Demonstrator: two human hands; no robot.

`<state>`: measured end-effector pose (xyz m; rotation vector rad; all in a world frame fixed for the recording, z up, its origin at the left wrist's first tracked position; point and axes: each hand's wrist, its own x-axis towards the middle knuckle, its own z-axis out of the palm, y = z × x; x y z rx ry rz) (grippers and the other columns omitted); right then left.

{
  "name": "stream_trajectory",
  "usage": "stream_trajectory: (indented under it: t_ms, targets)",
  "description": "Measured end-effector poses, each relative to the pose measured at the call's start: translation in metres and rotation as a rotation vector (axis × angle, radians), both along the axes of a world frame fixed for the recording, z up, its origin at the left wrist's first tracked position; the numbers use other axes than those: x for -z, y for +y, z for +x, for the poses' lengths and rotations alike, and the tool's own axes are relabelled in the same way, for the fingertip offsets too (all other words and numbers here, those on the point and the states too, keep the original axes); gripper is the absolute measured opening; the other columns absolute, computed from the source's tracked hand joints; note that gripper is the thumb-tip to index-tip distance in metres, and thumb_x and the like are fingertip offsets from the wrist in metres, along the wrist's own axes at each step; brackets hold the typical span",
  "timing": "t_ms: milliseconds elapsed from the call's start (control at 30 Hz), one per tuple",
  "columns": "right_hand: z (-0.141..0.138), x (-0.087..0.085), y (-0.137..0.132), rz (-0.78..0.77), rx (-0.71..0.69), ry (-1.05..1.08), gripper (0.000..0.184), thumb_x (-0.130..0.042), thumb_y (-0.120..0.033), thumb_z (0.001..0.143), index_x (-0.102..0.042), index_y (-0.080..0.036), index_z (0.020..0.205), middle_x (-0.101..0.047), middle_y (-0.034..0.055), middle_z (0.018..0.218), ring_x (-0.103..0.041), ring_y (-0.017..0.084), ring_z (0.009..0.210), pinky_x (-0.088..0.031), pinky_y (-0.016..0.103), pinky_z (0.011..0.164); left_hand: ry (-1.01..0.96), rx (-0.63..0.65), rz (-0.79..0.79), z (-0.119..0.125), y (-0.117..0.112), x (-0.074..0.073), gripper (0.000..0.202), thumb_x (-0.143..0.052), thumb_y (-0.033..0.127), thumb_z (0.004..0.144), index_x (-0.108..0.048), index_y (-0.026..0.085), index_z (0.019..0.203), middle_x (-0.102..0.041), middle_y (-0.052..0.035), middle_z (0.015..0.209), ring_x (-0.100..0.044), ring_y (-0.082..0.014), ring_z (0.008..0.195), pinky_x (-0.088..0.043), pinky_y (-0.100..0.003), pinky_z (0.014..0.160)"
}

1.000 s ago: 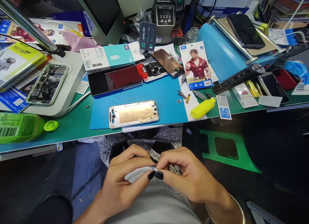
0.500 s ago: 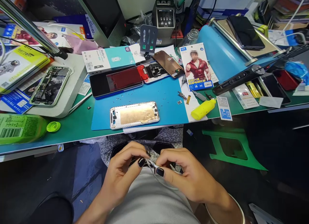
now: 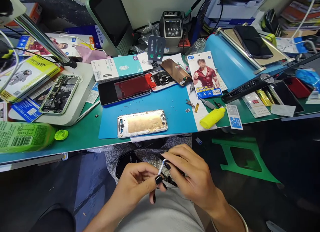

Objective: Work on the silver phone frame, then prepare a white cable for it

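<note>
Both of my hands are held together over my lap, below the table's front edge. My left hand (image 3: 137, 183) and my right hand (image 3: 191, 178) each pinch one end of a small white strip (image 3: 161, 166) with a blue mark, stretched between thumb and finger. My right hand also grips a thin dark tool, partly hidden. Just above the hands, a phone frame with a gold inner plate (image 3: 142, 123) lies on the blue work mat (image 3: 175, 108).
The green table (image 3: 82, 135) holds a dark phone screen (image 3: 122, 88), an open phone on a white stand (image 3: 60, 93), a yellow bottle (image 3: 212, 118), a green bottle (image 3: 25, 137) with its cap off, small screws, boxes, a soldering station (image 3: 172, 25). A green stool (image 3: 240, 157) stands right.
The hands have drawn slightly apart and the white strip is now pulled up between them. The view has shifted down and left a little.
</note>
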<state>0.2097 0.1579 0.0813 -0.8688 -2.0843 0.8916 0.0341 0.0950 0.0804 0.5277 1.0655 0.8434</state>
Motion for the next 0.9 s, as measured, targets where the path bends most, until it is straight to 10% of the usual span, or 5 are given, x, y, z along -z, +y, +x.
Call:
stream_trajectory:
  t_ms: [467, 900]
  targets:
    - [0.008, 0.004, 0.020, -0.294, -0.243, -0.014, 0.017, -0.047, -0.012, 0.091, -0.063, -0.014, 0.086, -0.046, 0.0034, 0.079, -0.045, 0.016, 0.076, -0.036, 0.029, 0.065, 0.386, -0.014, 0.495, -0.002, 0.001, 0.010, 0.035, -0.058, 0.018, 0.090, -0.063, 0.040, 0.117, -0.065, 0.0039, 0.092, -0.058, -0.0027, 0.047, -0.047, -0.014, 0.046]
    - [0.008, 0.010, 0.031, -0.643, -0.417, 0.040, 0.027, -0.044, -0.027, 0.095, -0.050, -0.017, 0.070, -0.046, 0.0007, 0.072, -0.043, 0.014, 0.067, -0.032, 0.027, 0.061, 0.626, -0.067, 0.707, -0.009, -0.003, -0.011, 0.016, -0.061, 0.007, 0.084, -0.066, 0.022, 0.088, -0.066, 0.0013, 0.080, -0.062, -0.0085, 0.074, -0.048, -0.016, 0.068]
